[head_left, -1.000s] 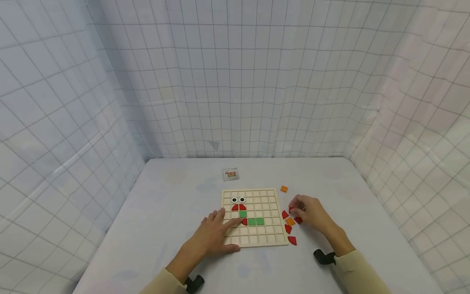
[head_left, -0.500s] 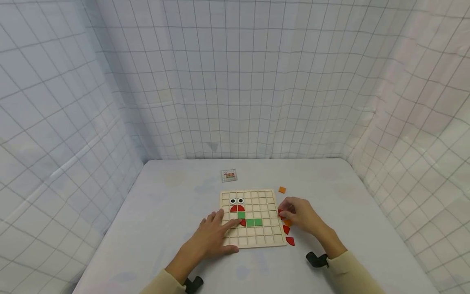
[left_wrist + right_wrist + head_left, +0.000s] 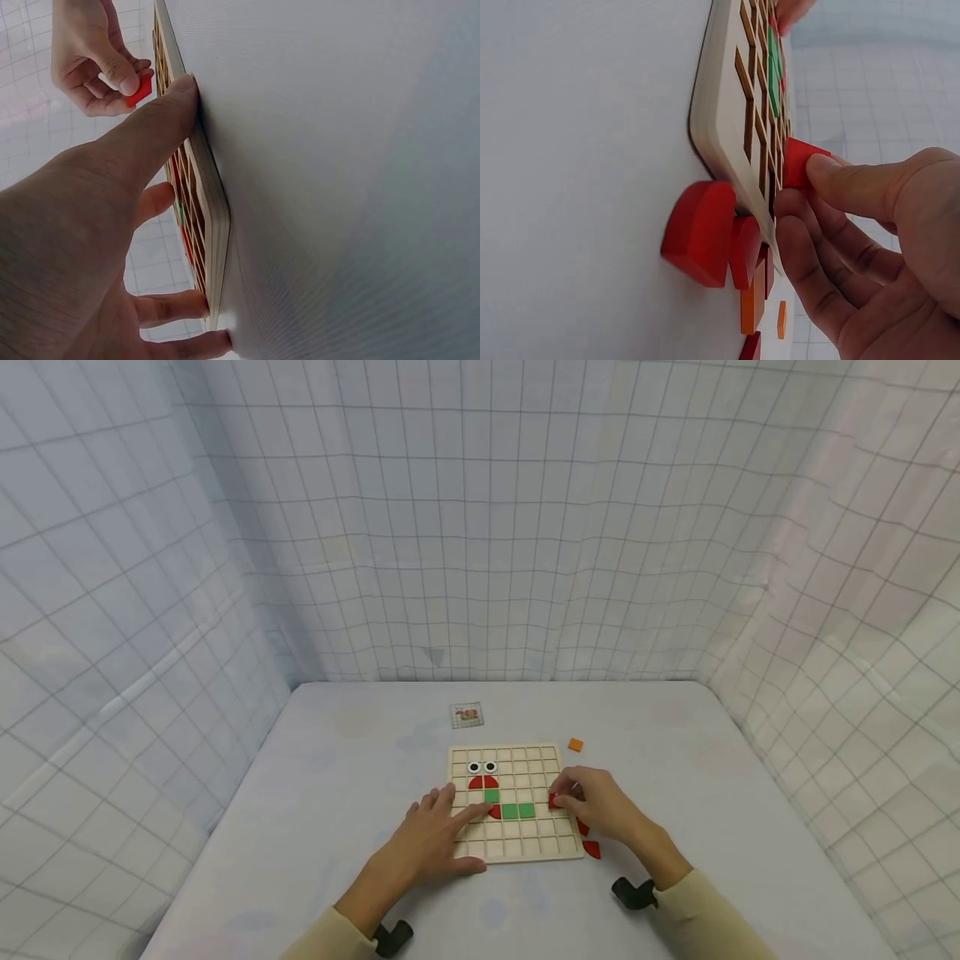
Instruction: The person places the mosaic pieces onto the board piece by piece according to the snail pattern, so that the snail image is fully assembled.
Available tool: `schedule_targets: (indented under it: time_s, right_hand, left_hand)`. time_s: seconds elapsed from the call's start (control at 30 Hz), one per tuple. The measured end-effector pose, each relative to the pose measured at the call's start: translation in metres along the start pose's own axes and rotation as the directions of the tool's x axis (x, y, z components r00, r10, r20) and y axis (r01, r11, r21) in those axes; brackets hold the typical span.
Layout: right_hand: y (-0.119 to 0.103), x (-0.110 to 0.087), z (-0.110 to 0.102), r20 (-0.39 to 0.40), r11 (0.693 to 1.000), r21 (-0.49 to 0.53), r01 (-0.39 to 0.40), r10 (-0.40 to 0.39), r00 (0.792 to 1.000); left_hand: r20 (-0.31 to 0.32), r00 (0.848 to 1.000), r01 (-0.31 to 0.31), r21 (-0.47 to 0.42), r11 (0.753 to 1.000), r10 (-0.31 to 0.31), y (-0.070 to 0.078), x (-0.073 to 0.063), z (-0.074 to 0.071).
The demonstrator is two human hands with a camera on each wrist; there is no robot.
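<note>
My right hand [image 3: 600, 802] pinches a red quarter-round tile [image 3: 799, 161] between thumb and fingers, over the right part of a wooden grid board [image 3: 525, 847]. My left hand [image 3: 427, 842] lies spread across the board's lower left, its thumb along the near edge in the left wrist view. Its index fingertip touches another red quarter-round tile [image 3: 496, 812] set in a cell. Beside that tile sit two green square tiles [image 3: 518, 811], with a third green square [image 3: 491, 795] higher up. Two red tiles [image 3: 483, 782] form an arch under two eye tiles [image 3: 482, 767].
Several loose red tiles [image 3: 701, 232] and an orange square [image 3: 751, 300] lie along the board's right edge, partly behind my right hand in the head view. Another orange square [image 3: 575, 744] lies farther back. A small picture card [image 3: 467, 715] rests behind the board. Grid-patterned cloth [image 3: 480, 527] surrounds the table.
My right hand has picked up the red tile from beside the board and carried it left, over the board's right columns. The left hand stays in place on the board.
</note>
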State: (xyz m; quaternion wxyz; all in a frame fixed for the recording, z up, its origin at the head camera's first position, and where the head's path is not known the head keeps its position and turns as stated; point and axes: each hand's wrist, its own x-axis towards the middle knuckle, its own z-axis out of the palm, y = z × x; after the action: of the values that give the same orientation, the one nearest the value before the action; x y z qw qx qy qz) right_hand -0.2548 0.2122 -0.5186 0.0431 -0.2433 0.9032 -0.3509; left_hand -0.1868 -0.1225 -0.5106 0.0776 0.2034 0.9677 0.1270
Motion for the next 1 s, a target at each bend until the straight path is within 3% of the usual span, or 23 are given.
schedule_targets:
  time_s: [0.3,0.67,1.0]
  right_hand:
    - [-0.007,0.005,0.008,0.026,0.999,0.006,0.053,-0.053,0.998]
    - [-0.009,0.008,0.018,0.056,1.000,0.006,0.025,-0.025,0.998]
    - [-0.014,0.010,0.014,0.058,0.997,-0.072,0.029,-0.025,0.998]
  left_hand:
    - [0.001,1.000,0.005,-0.005,1.000,-0.005,0.000,0.001,0.000]
    - [0.019,1.000,0.024,-0.015,1.000,-0.024,0.001,-0.001,-0.001]
    - [0.001,1.000,0.002,0.005,1.000,-0.002,0.001,-0.001,-0.001]
